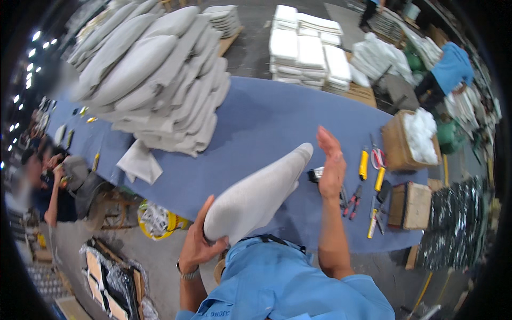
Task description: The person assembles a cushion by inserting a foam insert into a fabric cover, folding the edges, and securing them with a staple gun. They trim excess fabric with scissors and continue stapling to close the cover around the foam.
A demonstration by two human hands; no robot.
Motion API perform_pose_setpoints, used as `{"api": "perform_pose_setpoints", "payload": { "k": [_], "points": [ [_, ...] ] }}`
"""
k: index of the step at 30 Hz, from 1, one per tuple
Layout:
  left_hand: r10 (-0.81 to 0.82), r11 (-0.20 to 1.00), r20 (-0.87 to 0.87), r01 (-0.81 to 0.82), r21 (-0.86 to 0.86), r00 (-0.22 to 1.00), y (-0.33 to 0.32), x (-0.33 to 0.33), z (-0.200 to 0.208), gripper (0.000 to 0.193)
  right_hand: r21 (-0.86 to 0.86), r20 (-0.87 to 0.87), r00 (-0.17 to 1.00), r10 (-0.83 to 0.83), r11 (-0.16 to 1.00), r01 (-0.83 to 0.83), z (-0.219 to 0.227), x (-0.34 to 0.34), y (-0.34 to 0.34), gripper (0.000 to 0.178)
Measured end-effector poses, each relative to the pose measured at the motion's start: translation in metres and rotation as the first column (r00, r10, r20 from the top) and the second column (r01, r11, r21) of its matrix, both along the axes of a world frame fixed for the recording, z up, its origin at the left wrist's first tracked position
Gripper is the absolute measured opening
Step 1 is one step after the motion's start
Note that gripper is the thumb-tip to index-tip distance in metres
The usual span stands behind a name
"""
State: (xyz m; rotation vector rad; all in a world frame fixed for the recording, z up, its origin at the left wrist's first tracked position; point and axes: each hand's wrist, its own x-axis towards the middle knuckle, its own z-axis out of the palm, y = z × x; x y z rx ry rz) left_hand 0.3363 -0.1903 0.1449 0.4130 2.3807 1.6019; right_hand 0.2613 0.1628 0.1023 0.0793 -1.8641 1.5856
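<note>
A light grey fabric-covered cushion (256, 194), long and narrow toward its far end, is tilted up over the near edge of the blue-topped table (266, 106). My left hand (202, 240) grips its near left end, fingers along the side and thumb in front. Just right of the cushion's far tip, my right hand (332, 162) is raised with its fingers stretched out and nothing in it. Beside that hand lies a small black-and-white object (316, 175), partly hidden, whose kind I cannot make out.
A tall pile of grey cushions (154, 80) stands on the table's left, a folded cloth (140, 162) before it. To the right lie yellow cutters (364, 162), red-handled scissors (378, 158), pliers (352, 202) and a carton of white stuffing (408, 141). People work at both sides.
</note>
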Motion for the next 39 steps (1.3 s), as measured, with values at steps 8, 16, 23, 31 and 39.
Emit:
{"api": "perform_pose_setpoints", "payload": {
  "k": [8,16,23,31,39],
  "points": [
    [-0.305,0.944,-0.129,0.282,-0.172,0.944,0.037,0.014,0.010,0.086,-0.091,-0.152,0.978,-0.142,0.987,0.129,0.023,-0.002,0.041,0.077],
    [-0.128,0.991,-0.048,0.127,-0.037,0.991,0.008,0.020,-0.012,0.088,-0.442,0.319,0.924,-0.209,0.830,0.340,-0.067,0.036,0.061,0.033],
    [0.303,0.817,0.445,-0.470,0.334,0.843,-0.050,0.051,-0.067,0.078,-0.699,0.715,0.424,0.557,0.601,0.389,-0.173,0.091,-0.066,0.035],
    [0.129,0.854,0.845,-0.492,0.172,0.519,-0.084,-0.064,-0.101,0.086,-0.547,0.779,0.513,0.362,0.792,0.272,-0.184,0.078,-0.052,0.041],
    [-0.052,0.991,0.538,0.112,-0.079,0.841,-0.039,-0.148,-0.120,0.061,-0.290,0.647,0.758,0.083,0.946,0.144,-0.181,0.037,-0.051,0.024]
  ]
}}
